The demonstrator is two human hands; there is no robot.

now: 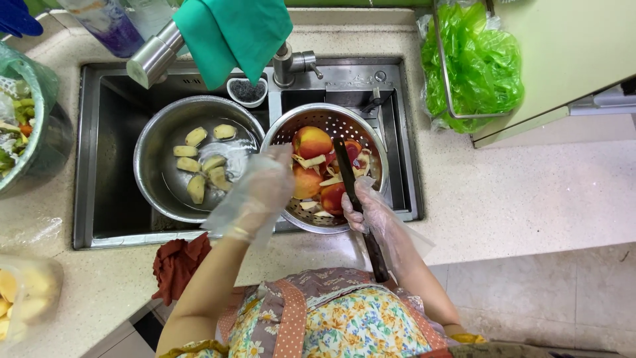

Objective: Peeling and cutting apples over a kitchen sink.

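Countertop (503, 192) of pale speckled stone surrounds steel sink (99, 152); tiled floor (563, 298) below.

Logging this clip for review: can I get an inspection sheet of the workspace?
Surface: speckled counter around a steel sink.
Job's things: colander of peaches; bowl of peeled pieces in water.
Clutter: red cloth, green bags, teal cloth on the tap.
Hands: gloved; left hand over the colander rim; right hand grips a knife.
Cables: nothing seen.
Surroundings: tiled floor.
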